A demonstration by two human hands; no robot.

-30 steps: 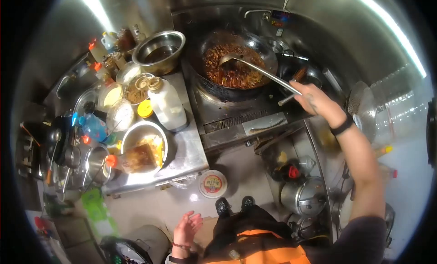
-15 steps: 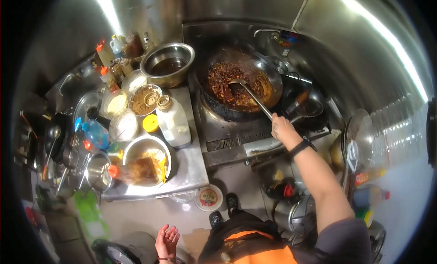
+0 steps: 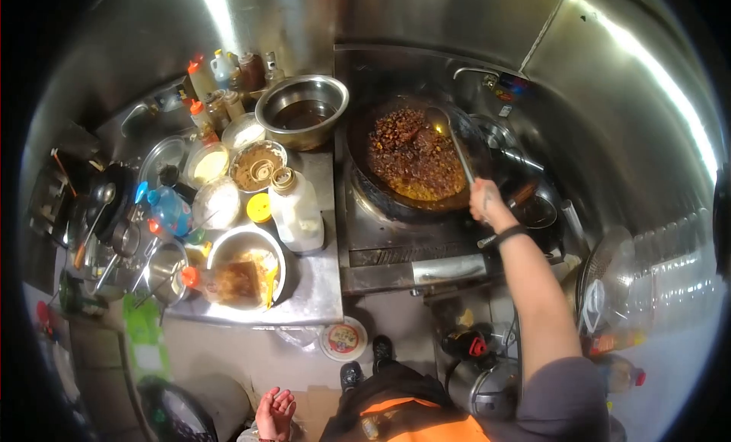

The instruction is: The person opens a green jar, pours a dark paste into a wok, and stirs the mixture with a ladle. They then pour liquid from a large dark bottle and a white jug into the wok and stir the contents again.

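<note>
Steel walls (image 3: 434,19): dull grey sheen, cut by two white streaks of glare, one upper left, one curving down the upper right
Worktop (image 3: 312,293): bright, shiny near its front edge
White tub (image 3: 231,245): pale inside, close to washed out
Wok (image 3: 359,149): dark sides, dim surroundings
Food (image 3: 415,156): warm brown, small glints
Ladle (image 3: 439,122): yellowish gleam in the bowl
Floor (image 3: 202,328): muted, shadowed under the worktop
Clear plastic containers (image 3: 662,267): stretched, hazy, streaked with reflections
Frame edges: fisheye bowing, black rounded corners
</note>
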